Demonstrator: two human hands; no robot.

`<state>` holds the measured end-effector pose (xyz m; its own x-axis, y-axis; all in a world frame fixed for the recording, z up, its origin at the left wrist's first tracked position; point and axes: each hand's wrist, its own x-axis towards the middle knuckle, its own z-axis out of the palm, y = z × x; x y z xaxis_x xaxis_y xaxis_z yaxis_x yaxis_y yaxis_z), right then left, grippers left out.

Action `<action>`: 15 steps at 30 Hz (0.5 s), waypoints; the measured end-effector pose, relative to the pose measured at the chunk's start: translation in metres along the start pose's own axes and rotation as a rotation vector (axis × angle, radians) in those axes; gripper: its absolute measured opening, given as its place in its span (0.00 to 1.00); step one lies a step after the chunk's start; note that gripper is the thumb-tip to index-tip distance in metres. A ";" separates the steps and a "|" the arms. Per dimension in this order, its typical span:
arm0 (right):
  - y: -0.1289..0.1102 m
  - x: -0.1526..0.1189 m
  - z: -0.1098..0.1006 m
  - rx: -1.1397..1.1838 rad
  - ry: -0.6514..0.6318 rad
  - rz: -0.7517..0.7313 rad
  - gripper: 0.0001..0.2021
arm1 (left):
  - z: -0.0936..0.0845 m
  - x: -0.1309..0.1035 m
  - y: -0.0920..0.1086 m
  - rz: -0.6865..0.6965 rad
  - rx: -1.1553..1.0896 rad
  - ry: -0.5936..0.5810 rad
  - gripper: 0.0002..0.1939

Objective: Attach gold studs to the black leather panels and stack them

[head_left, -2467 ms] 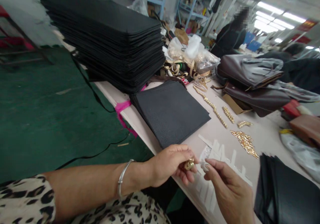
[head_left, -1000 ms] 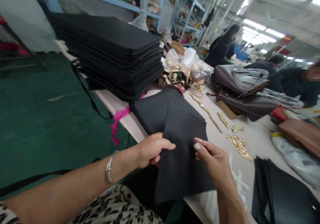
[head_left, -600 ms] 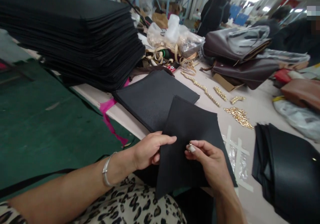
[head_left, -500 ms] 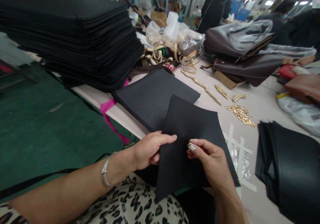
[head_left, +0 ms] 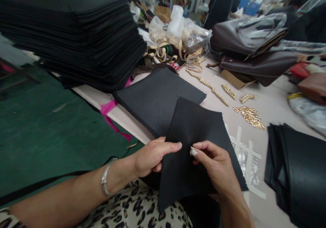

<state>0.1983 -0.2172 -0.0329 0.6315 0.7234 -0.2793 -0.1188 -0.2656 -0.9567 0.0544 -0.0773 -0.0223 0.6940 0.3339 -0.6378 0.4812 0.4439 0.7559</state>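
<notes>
A black leather-like panel (head_left: 201, 119) is tilted over my lap, its far part overlapping a flat stack of similar panels (head_left: 158, 99). My left hand (head_left: 152, 155) grips the panel's left edge, thumb on top and fingers underneath. Over the panel's middle, my right hand (head_left: 214, 160) pinches a small shiny metal piece (head_left: 191, 150) between thumb and forefinger. Whether that piece touches the panel I cannot tell. Gold-coloured metal pieces lie in a loose pile (head_left: 249, 116) on the table, with a long row of them (head_left: 209, 85) and two shorter rows beyond.
A tall stack of black sheets (head_left: 102, 44) stands at the left. Brown bags (head_left: 249, 37) lie at the back right, and folded black pieces (head_left: 300, 167) at the right. Straps and plastic bags (head_left: 178, 27) clutter the back. Tape strips (head_left: 251, 156) hold clear plastic down.
The view has shifted slightly, so the table items sit a little further right. My right hand still pinches the metal piece, which shows a bit more clearly. My left thumb is slightly lower.
</notes>
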 end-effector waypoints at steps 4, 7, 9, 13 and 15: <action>0.002 0.000 -0.001 0.017 -0.021 -0.011 0.11 | -0.002 -0.003 -0.003 0.031 0.199 0.110 0.22; 0.003 -0.002 -0.001 0.035 0.007 -0.035 0.11 | -0.001 -0.007 -0.001 0.037 0.255 0.047 0.23; 0.002 -0.002 -0.001 0.053 0.039 -0.054 0.11 | 0.003 -0.009 0.003 0.068 0.251 -0.021 0.22; -0.008 0.001 -0.009 -0.050 0.084 -0.158 0.11 | 0.015 -0.011 0.023 0.339 0.353 -0.109 0.19; -0.014 0.002 -0.019 -0.214 0.181 -0.273 0.10 | 0.022 -0.014 0.042 0.588 0.496 -0.113 0.19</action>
<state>0.2159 -0.2249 -0.0187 0.7450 0.6667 0.0203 0.2229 -0.2202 -0.9497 0.0770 -0.0818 0.0211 0.9470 0.3009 -0.1129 0.1820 -0.2125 0.9601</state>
